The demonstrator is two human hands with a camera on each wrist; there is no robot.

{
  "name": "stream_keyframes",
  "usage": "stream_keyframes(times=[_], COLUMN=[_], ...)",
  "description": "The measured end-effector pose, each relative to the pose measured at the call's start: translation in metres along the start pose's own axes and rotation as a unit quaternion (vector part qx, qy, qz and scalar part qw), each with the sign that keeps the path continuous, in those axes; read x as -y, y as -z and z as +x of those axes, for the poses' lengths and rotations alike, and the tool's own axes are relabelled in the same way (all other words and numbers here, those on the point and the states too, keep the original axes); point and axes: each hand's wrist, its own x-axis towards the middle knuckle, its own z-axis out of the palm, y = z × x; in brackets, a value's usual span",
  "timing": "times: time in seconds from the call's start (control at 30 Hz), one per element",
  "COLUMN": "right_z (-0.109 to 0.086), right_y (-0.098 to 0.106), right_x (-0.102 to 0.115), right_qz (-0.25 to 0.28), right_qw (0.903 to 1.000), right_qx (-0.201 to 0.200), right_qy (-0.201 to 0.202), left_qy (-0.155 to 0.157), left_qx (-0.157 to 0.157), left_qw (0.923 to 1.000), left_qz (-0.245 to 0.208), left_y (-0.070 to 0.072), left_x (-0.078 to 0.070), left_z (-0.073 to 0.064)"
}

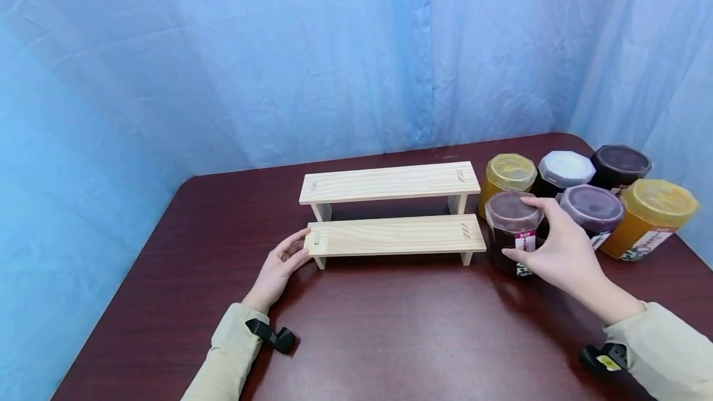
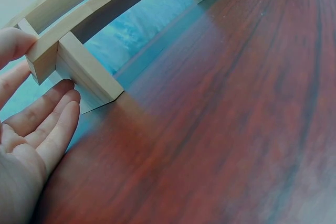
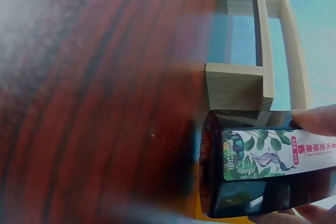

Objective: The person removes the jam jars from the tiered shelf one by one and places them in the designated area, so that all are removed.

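Note:
In the head view my right hand (image 1: 565,249) grips a dark jar (image 1: 505,241) with a clear lid, thumb on the near side and fingers round the far side. The jar is upright beside the right end of the front wooden riser (image 1: 390,235). Its label (image 3: 262,153) with plant drawings faces the right wrist camera; whether its base touches the table cannot be told. My left hand (image 1: 281,267) pinches the left end of that riser between thumb and finger. In the left wrist view the other fingers of the left hand (image 2: 39,135) lie below the board, near its leg (image 2: 86,69).
Behind stands a second, taller-looking wooden riser (image 1: 390,183). At the right are a yellow jar (image 1: 492,197), a white-lidded jar (image 1: 567,169), a purple-lidded jar (image 1: 593,206), a dark jar (image 1: 621,163) and an orange jar (image 1: 640,228). Blue curtains (image 1: 306,48) border the dark red table (image 1: 390,327).

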Motion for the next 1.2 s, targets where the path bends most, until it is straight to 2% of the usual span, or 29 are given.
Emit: stream_keyframes(times=[0.2, 0.5, 0.63, 1.2], right_z=[-0.001, -0.006, -0.010, -0.015], right_y=[0.000, 0.005, 0.005, 0.017], right_x=[-0.002, -0.008, -0.012, -0.010], right_qz=[-0.008, -0.013, -0.016, -0.067], right_qw=[1.0000, 0.9994, 0.9993, 0.9962], right_qx=[-0.001, 0.010, 0.004, -0.006], right_qy=[-0.004, 0.031, 0.034, 0.054], left_qy=[-0.001, 0.005, 0.006, 0.002], left_qx=[0.000, -0.006, -0.006, 0.004], left_qw=[1.0000, 0.9999, 1.0000, 1.0000], left_qz=[-0.001, 0.006, 0.004, 0.004], left_y=[-0.001, 0.000, 0.001, 0.001], left_x=[0.000, -0.003, -0.001, -0.003], left_z=[0.000, 0.000, -0.001, -0.001])
